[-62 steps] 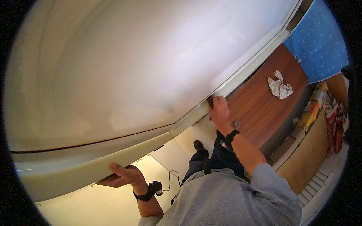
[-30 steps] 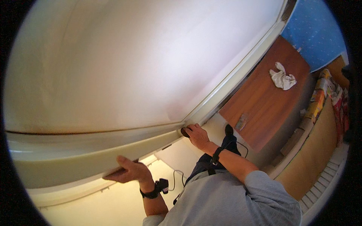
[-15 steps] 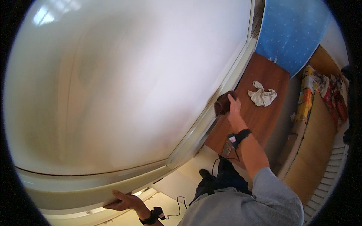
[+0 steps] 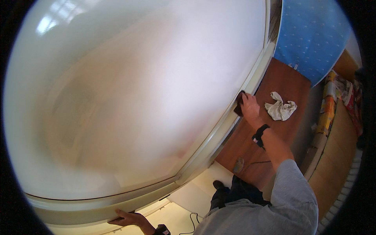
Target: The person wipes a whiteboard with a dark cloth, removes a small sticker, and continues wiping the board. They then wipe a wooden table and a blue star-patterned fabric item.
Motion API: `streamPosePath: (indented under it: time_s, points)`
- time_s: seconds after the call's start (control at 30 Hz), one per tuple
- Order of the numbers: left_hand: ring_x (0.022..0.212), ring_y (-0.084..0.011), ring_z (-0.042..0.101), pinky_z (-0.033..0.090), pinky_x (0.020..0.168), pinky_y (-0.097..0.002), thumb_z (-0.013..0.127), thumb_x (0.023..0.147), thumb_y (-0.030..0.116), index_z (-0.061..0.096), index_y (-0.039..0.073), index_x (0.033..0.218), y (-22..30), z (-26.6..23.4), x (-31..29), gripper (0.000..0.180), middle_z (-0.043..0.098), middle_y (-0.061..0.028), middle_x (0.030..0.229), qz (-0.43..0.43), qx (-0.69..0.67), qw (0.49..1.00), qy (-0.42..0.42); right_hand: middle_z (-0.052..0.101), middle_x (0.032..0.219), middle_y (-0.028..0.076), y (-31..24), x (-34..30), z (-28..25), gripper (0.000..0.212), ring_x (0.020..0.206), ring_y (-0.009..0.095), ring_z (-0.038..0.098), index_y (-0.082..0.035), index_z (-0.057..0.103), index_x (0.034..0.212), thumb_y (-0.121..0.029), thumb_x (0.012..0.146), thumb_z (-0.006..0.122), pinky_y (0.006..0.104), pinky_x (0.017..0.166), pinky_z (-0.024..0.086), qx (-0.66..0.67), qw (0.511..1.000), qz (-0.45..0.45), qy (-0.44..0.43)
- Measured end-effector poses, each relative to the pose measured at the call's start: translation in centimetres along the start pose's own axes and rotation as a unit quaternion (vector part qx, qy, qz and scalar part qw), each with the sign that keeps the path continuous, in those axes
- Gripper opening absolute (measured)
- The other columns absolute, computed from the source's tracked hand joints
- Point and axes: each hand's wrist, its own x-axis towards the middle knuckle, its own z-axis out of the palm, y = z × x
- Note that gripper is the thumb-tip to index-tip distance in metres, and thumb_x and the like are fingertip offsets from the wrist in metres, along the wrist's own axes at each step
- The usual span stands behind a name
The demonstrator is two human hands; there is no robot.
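Large panel [image 4: 156, 98]: glossy white, intact as far as shown, with a pale, window-like reflection at its upper left. A cream rim [image 4: 211, 150] frames its lower and right sides; a dark seam follows the lower side, and a corner lies where the two meet. Cloth [image 4: 238, 105]: dark brown, small, held in the right hand [image 4: 250, 107] against the rim's right side. The left hand [image 4: 127, 218] touches the rim's lower side.

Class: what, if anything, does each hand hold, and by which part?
Right hand: dark brown, soft-looking pad, by its right side. Left hand: at the long cream frame; grip unclear.
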Motion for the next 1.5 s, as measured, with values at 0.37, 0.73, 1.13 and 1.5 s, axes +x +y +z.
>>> streamPosePath:
  time_s: [0.37,0.73,1.13,1.5]
  points:
    - [0.112,-0.0309,0.056,0.051,0.096,-0.0449,0.065,0.097,0.027,0.037,-0.004,0.139,-1.3,-0.9,1.1,0.059,0.051,-0.0241,0.130,0.040,0.005,0.999,-0.003,0.058,0.124,0.017,2.3,5.9,1.0,0.046,0.112,0.040,0.057,-0.007,0.061,0.130,-0.010,0.086,0.071,0.0471,0.091,0.056,-0.019,0.994,0.090,0.062]
    - [0.111,-0.0313,0.057,0.053,0.095,-0.0432,0.068,0.097,0.030,0.038,-0.005,0.138,-1.2,-0.1,1.2,0.062,0.051,-0.0243,0.130,-0.036,-0.028,0.999,0.007,0.059,0.126,0.018,-11.7,-12.9,-2.7,0.043,0.113,0.038,0.057,-0.003,0.063,0.126,-0.003,0.083,0.062,0.0474,0.096,0.052,0.197,0.976,-0.076,-0.054]
    - [0.117,-0.0330,0.056,0.056,0.095,-0.0448,0.068,0.097,0.033,0.030,-0.004,0.148,-3.4,-0.5,1.4,0.074,0.049,-0.0234,0.135,-0.026,-0.041,0.998,-0.025,0.065,0.126,0.019,-11.8,-9.7,-2.2,0.052,0.113,0.030,0.063,0.008,0.056,0.137,-0.029,0.101,0.064,0.0399,0.099,0.049,0.624,0.698,0.337,0.101]
    - [0.126,-0.0359,0.051,0.047,0.106,-0.0461,0.063,0.094,0.013,0.023,-0.003,0.153,-3.4,-0.3,1.1,0.073,0.042,-0.0251,0.143,-0.016,-0.070,0.996,-0.047,0.061,0.111,0.013,-16.6,7.5,-12.4,0.040,0.098,0.026,0.059,0.002,0.061,0.129,-0.029,0.103,0.059,0.0394,0.091,0.048,0.597,0.719,0.231,0.270]
